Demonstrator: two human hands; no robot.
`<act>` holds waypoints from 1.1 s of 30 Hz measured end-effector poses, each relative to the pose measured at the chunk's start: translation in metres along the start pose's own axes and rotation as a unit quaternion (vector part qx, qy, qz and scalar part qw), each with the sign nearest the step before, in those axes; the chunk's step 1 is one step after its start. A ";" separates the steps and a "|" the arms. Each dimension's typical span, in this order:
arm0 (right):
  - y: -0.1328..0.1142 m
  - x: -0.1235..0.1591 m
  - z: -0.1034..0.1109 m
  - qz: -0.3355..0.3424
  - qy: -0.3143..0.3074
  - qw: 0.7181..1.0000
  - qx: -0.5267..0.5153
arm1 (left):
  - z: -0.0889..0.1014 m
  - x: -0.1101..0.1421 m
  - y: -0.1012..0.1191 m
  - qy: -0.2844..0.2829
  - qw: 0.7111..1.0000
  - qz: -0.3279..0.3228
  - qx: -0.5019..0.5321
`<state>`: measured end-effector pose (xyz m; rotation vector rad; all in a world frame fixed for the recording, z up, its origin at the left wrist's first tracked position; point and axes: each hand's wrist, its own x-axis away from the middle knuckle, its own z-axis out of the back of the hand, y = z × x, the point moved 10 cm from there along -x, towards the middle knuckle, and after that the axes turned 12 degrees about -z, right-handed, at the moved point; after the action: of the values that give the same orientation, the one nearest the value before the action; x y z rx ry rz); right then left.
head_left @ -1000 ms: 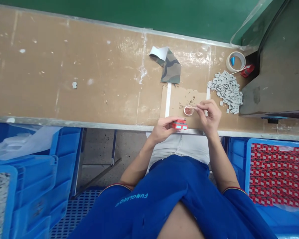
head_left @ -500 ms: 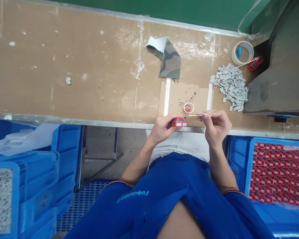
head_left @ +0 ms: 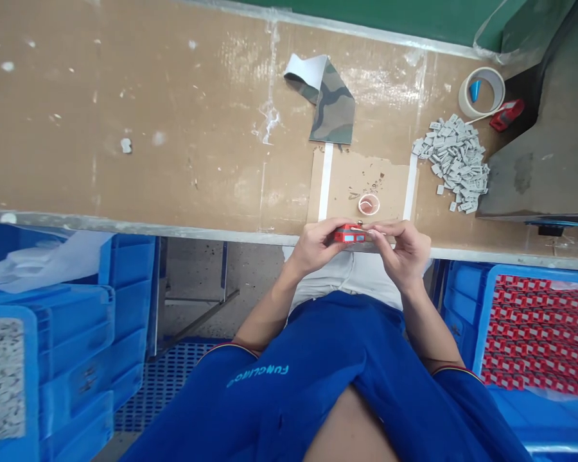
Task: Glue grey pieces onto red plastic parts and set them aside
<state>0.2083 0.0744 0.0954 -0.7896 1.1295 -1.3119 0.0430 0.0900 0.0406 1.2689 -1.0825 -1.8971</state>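
My left hand [head_left: 314,246] is closed around the left end of a small red toy vehicle [head_left: 350,233] with pale blue window-like panels, at the table's front edge. Between the pinched fingers of my right hand [head_left: 401,251] is a thin pale stick [head_left: 365,230]. The stick's left end lies at the top of the toy, and the fingers are right beside it, so exact contact is hard to make out. Just beyond both hands stands a small round cup [head_left: 368,205] with reddish-brown contents. Dark specks lie on the cardboard behind it.
Right of the cup lie a heap of small grey pieces [head_left: 455,160], a tape roll [head_left: 498,96] and another red toy [head_left: 507,115], near a dark machine [head_left: 530,173]. A camouflage strip [head_left: 334,112] lies behind. Blue crates flank me; the right crate [head_left: 485,301] holds rows of red toys.
My right hand has moved left with the stick, bringing it up to the red toy. My left hand still holds the toy. The whole view has shifted slightly.
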 end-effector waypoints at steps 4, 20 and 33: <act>-0.006 0.001 -0.001 0.006 -0.001 1.000 0.003 | 0.000 0.001 -0.002 0.003 1.000 0.008 0.003; 0.017 -0.030 0.013 0.033 0.020 0.988 0.147 | -0.002 0.006 -0.013 0.017 0.990 0.071 0.125; 0.090 -0.080 0.106 -0.173 0.075 0.906 0.380 | -0.003 0.005 -0.017 0.027 0.981 0.071 0.181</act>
<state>0.3447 0.1498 0.0583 -0.3050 0.5018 -1.9593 0.0429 0.0929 0.0228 1.3844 -1.4956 -1.5975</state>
